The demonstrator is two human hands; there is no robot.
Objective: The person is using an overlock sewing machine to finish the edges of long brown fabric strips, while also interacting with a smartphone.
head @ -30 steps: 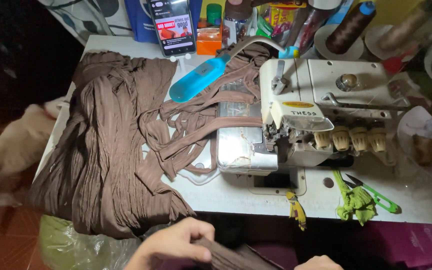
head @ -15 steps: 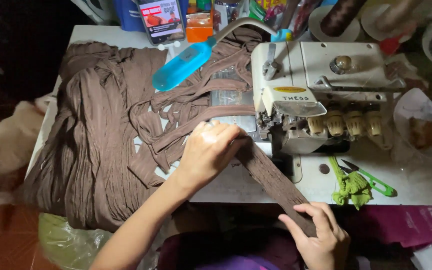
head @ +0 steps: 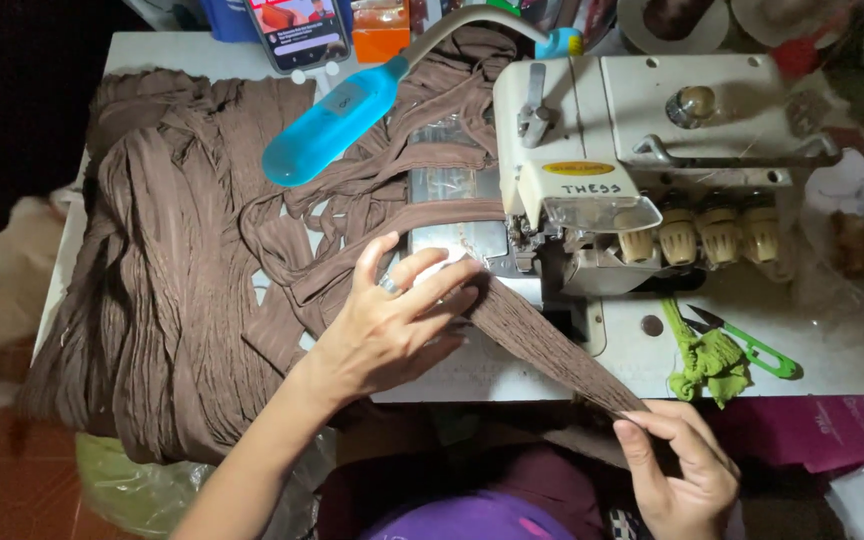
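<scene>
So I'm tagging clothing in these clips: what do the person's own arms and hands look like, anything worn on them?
Both arms are bare, with no sleeve in view. The left hand wears a silver-coloured ring on one finger and no glove. The right hand is gloveless too, with no ring or watch showing.

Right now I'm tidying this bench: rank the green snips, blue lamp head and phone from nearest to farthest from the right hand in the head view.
1. Green snips, on the table just above the right hand.
2. Blue lamp head, far left over the brown fabric.
3. Phone, at the table's back edge.
</scene>
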